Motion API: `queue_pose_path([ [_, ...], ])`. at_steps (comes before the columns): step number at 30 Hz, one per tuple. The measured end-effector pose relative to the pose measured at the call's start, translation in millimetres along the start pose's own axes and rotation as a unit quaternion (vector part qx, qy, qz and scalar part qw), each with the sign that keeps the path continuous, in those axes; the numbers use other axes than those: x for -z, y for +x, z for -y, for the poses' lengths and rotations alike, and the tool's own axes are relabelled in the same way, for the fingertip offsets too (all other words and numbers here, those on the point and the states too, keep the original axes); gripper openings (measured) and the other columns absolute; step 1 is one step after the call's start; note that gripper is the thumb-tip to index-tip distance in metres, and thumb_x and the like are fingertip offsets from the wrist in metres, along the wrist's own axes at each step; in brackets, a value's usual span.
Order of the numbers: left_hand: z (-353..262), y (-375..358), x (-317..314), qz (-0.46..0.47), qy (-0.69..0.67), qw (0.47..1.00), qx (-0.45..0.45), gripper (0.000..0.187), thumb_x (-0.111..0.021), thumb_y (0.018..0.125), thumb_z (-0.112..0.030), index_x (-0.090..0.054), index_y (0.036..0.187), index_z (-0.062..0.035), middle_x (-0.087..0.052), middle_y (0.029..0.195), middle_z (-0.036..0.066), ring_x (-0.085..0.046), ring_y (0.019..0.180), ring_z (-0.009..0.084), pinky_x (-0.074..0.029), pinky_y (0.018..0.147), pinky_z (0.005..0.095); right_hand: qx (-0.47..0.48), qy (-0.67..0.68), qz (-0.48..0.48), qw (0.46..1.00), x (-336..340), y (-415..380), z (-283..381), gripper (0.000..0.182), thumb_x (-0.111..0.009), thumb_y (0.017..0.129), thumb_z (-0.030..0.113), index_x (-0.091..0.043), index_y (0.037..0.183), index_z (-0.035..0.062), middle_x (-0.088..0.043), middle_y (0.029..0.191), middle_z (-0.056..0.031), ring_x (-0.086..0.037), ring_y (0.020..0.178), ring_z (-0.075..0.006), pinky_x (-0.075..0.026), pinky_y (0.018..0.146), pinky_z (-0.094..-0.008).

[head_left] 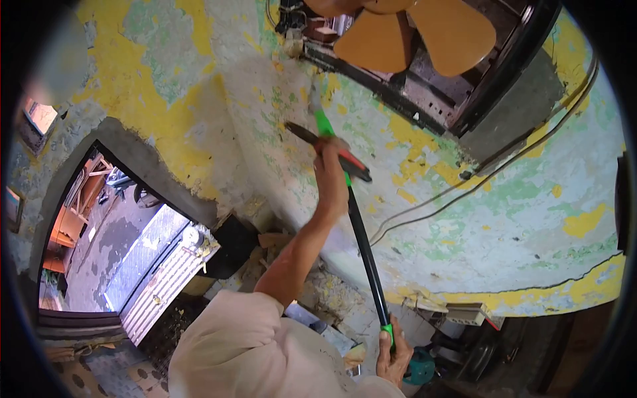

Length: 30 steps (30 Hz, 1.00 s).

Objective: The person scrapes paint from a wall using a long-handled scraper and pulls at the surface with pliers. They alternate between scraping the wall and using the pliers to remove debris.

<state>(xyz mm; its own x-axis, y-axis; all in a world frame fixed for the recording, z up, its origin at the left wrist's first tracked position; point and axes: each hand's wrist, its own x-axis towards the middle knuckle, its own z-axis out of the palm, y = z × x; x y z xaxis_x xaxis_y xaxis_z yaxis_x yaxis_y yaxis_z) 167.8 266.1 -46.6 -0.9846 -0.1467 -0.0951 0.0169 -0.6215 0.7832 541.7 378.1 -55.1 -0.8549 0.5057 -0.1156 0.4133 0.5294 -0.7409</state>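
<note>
My left hand (pixel 331 174) reaches up in front of the wall, its fingers wrapped round the upper part of a long-handled scraper (pixel 366 249). This tool has a black shaft, green sections near both ends and a blurred tip at the wall. A dark, narrow tool with a red and black handle (pixel 355 165) crosses the shaft at my left hand; its exact kind is unclear. Lower down, my right hand (pixel 394 355) is closed round the green lower end of the shaft. The wall (pixel 478 225) has patchy, peeling yellow, green and white paint.
An orange-bladed fan (pixel 451 36) sits in a dark-framed opening at the top. Loose cables (pixel 524 149) run along the wall. At left, a doorway (pixel 99 232) opens onto paving. Rubble (pixel 332 292) lies below, and a teal object (pixel 419 367) is beside my right hand.
</note>
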Motion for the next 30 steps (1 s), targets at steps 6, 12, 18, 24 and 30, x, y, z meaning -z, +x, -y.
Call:
queue_pose_path([
  [6,-11.4,-1.4,2.8,0.000,0.022,1.000,-0.007,0.042,-0.048,0.104,-0.051,-0.057,0.110,-0.0097,-0.060,0.094,0.003,-0.058,0.079,0.0133,-0.048,0.067,0.0334,0.035,0.011,-0.006,0.999,-22.4,-13.5,2.8,0.044,-0.063,0.108,0.025,-0.065,0.142,-0.0044,-0.071,0.085,-0.0178,-0.062,0.071,-0.0197,-0.050,0.062,-0.0404],
  [12,0.9,-6.9,13.6,0.054,0.100,0.993,-0.039,0.039,-0.057,0.103,-0.047,-0.054,0.113,-0.0088,-0.057,0.098,0.002,-0.053,0.084,0.0139,-0.046,0.066,0.0321,-0.004,0.043,-0.014,0.999,-52.0,-13.0,-15.6,0.048,-0.062,0.109,0.030,-0.064,0.143,-0.0038,-0.062,0.076,-0.0089,-0.052,0.066,-0.0137,-0.041,0.057,-0.0372],
  [18,-3.2,-18.8,13.8,0.063,0.082,0.995,-0.006,0.032,-0.058,0.102,-0.040,-0.054,0.109,-0.0089,-0.050,0.088,-0.001,-0.048,0.074,0.0111,-0.041,0.061,0.0307,0.019,0.095,-0.041,0.994,-59.1,-30.1,-26.5,0.049,-0.060,0.110,0.033,-0.065,0.143,-0.0033,-0.061,0.075,-0.0065,-0.050,0.066,-0.0112,-0.038,0.056,-0.0359],
  [24,4.4,-2.9,17.7,0.075,0.053,0.996,-0.022,0.032,-0.058,0.100,-0.041,-0.058,0.101,-0.0087,-0.052,0.087,0.000,-0.052,0.076,0.0112,-0.042,0.062,0.0292,-0.023,0.108,-0.011,0.994,-63.5,-13.2,-31.4,0.053,-0.064,0.109,0.036,-0.064,0.144,-0.0037,-0.063,0.077,-0.0058,-0.052,0.068,-0.0109,-0.043,0.059,-0.0329],
  [30,22.5,-1.4,20.4,0.036,0.094,0.991,-0.084,0.033,-0.055,0.102,-0.040,-0.060,0.101,-0.0076,-0.055,0.082,0.002,-0.054,0.068,0.0134,-0.044,0.060,0.0322,0.024,0.094,-0.035,0.995,-75.8,-8.2,-47.3,0.049,-0.064,0.109,0.034,-0.066,0.142,-0.0006,-0.063,0.077,-0.0074,-0.054,0.068,-0.0134,-0.045,0.062,-0.0347],
])
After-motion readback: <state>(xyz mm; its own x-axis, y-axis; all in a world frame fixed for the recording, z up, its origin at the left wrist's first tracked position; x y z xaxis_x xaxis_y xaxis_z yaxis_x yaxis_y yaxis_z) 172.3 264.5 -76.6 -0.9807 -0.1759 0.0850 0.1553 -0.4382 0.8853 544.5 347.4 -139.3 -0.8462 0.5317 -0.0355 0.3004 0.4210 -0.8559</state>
